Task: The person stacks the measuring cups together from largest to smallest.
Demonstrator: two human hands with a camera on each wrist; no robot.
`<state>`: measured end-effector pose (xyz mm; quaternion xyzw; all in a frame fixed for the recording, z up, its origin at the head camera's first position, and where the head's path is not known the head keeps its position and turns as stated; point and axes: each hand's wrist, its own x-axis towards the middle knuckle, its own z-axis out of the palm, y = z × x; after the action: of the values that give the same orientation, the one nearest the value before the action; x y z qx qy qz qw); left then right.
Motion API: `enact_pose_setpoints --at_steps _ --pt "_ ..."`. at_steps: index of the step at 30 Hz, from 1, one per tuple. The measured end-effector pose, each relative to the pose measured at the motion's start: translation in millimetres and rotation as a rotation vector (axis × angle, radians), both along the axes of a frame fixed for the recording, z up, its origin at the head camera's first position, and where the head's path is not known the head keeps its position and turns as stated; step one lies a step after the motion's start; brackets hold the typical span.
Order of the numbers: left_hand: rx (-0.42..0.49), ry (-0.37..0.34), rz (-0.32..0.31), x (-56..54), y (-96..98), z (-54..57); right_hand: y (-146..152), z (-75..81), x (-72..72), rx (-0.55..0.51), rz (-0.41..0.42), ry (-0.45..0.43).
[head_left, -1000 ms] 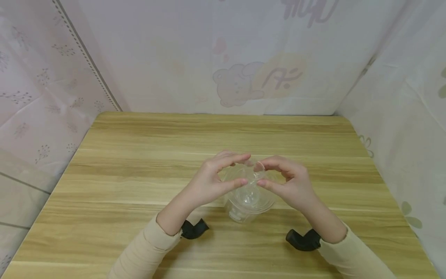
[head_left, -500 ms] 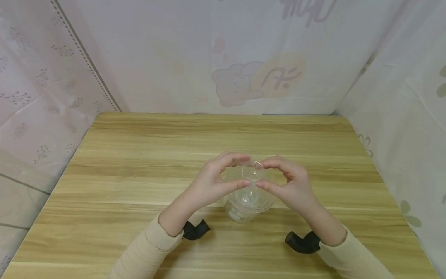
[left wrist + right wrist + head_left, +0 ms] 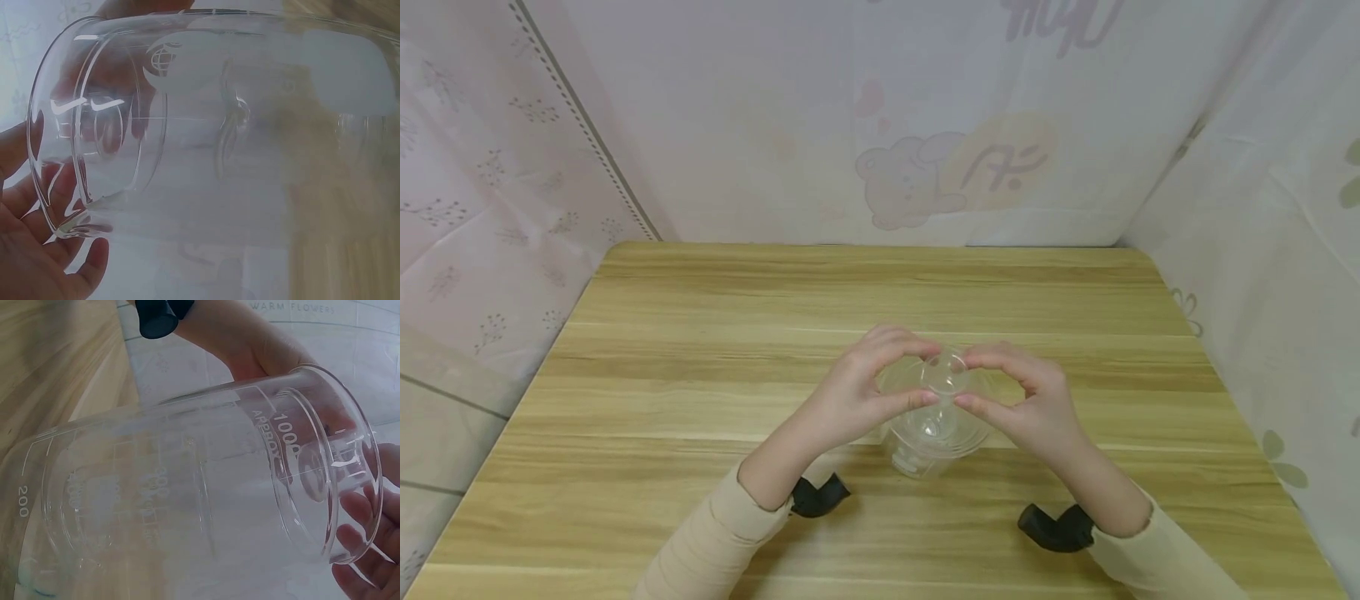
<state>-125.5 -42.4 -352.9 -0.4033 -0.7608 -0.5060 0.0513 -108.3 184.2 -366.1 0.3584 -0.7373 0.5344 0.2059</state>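
A large clear beaker (image 3: 913,464) stands upright in the middle of the table, with smaller clear beakers nested inside. White print reading "1000" and "APPROX" shows on the large beaker (image 3: 250,487) in the right wrist view. At its mouth a small clear beaker (image 3: 945,377) is upright, its round rim facing up. My left hand (image 3: 865,383) pinches the left side of this small beaker between thumb and fingers. From the right, my right hand (image 3: 1037,400) does the same with bent index finger and thumb. How firmly each fingertip touches is hard to tell through the glass.
The wood-grain table (image 3: 700,333) spreads around the beakers. Patterned pale curtains (image 3: 760,125) stand behind and on both sides. A black mount sits on each wrist, the left mount (image 3: 820,496) and the right mount (image 3: 1056,529), close above the tabletop.
The small beaker has turned more upright and shifted slightly left and nearer, its rim showing as a rounder ring. My right-hand fingertips have moved slightly nearer. The large beaker stays in place.
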Motion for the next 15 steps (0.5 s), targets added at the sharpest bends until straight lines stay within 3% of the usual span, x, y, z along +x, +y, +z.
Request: enact_pose_setpoints --at_steps 7,15 --pt "-0.06 0.053 0.014 0.1 -0.2 0.7 4.4 -0.4 3.4 0.058 -0.059 -0.031" --pt "-0.126 0.102 0.058 1.0 0.4 1.1 6.5 4.9 6.8 0.219 -0.124 -0.069"
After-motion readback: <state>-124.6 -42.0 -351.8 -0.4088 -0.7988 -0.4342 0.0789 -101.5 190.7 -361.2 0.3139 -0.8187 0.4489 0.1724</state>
